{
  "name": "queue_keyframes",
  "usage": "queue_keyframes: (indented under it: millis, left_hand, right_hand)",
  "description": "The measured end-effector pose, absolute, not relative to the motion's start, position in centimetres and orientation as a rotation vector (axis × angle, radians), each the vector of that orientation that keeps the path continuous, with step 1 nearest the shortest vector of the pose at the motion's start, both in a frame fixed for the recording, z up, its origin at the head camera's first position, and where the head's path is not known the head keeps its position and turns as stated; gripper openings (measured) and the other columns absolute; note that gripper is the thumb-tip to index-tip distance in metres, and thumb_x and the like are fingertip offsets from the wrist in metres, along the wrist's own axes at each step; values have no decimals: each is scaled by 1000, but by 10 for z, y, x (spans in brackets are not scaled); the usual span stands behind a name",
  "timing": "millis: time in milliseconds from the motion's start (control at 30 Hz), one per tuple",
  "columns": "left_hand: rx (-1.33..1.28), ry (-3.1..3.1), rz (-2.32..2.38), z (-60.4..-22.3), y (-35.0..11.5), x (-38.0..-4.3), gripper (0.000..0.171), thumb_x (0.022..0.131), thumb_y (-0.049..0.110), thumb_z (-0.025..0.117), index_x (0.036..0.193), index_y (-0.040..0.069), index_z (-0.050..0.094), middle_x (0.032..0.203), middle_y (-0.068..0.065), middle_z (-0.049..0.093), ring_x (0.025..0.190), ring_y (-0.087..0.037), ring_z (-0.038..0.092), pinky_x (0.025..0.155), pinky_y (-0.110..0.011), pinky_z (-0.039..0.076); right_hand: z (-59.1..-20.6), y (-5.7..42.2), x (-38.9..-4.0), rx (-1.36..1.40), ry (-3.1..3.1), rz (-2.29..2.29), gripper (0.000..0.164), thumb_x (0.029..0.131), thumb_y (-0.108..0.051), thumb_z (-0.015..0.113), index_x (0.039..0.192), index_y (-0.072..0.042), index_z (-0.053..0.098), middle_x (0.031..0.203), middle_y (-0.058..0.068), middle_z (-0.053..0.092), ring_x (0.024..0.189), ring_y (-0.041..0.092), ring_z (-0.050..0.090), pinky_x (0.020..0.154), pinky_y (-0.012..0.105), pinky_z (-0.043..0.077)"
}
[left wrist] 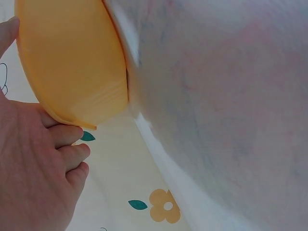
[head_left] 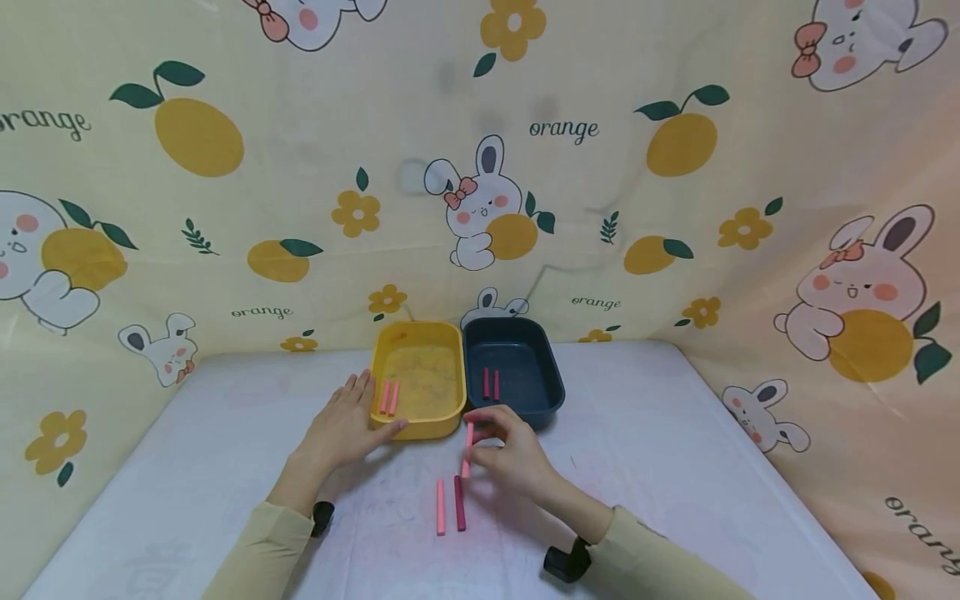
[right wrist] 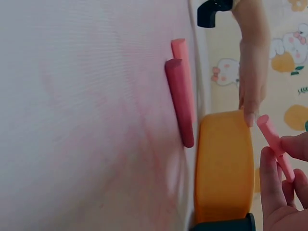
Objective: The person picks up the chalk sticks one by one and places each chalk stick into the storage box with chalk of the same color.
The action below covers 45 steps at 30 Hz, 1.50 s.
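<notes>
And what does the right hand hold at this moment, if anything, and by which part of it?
The right hand holds a light pink stick, pinched around its middle, with one end jutting out free.

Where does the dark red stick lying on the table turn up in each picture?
Head: the dark red stick is near the bottom, just left of centre.
Left wrist: not in this picture.
Right wrist: the dark red stick is slightly above and right of centre.
Shared landmark: the yellow tub, in all three.
</notes>
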<state>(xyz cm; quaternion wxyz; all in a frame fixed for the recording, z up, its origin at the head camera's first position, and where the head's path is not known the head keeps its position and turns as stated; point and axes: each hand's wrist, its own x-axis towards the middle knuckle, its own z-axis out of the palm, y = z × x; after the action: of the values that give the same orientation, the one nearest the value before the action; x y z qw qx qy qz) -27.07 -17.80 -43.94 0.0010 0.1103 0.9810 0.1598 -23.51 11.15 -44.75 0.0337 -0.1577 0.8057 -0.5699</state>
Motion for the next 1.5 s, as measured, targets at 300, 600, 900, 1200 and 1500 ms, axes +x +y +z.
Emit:
queue_keyframes:
  millis: [300, 600, 900, 1200, 1500]
  left_hand:
    - [357, 3088, 491, -442, -180, -273, 112, 95, 74, 52, 159, -12, 19, 169, -29, 16, 156, -47, 15, 128, -58, 16]
    - [351, 3099, 484, -441, -182, -275, 112, 95, 73, 53, 160, -12, 19, 169, -28, 16, 157, -47, 16, 127, -57, 17]
    - [391, 3124, 489, -444, -182, -275, 111, 95, 73, 53, 159, -13, 22, 168, -30, 19, 155, -48, 19, 126, -59, 19]
    - [399, 3122, 492, -444, -183, -275, 110, 95, 71, 55, 159, -13, 22, 168, -29, 19, 156, -48, 18, 126, -59, 19]
    - [392, 3112, 484, -445, -182, -275, 109, 96, 72, 53, 158, -13, 25, 168, -29, 19, 156, -48, 18, 127, -59, 18]
  right_hand:
    - [-447, 97, -247, -464, 2468, -1829, 46, 87, -5, 82, 130, -11, 67, 131, 6, 57, 109, 21, 66, 97, 30, 58]
    - [-442, 85, -262, -460, 2495, -1825, 47, 89, -5, 82, 133, -12, 66, 129, 4, 57, 106, 19, 68, 97, 32, 59]
    - [-438, 73, -280, -491, 2513, -1854, 42, 89, -6, 82, 129, -12, 68, 124, 7, 58, 104, 20, 70, 86, 23, 60]
    - [-433, 57, -296, -449, 2471, -1881, 42, 90, -6, 81, 130, -11, 68, 125, 7, 57, 107, 21, 69, 82, 28, 63]
    - [-436, 43, -317, -417, 2477, -1833, 44, 89, -5, 82, 130, -8, 69, 129, 6, 58, 105, 19, 69, 84, 29, 62]
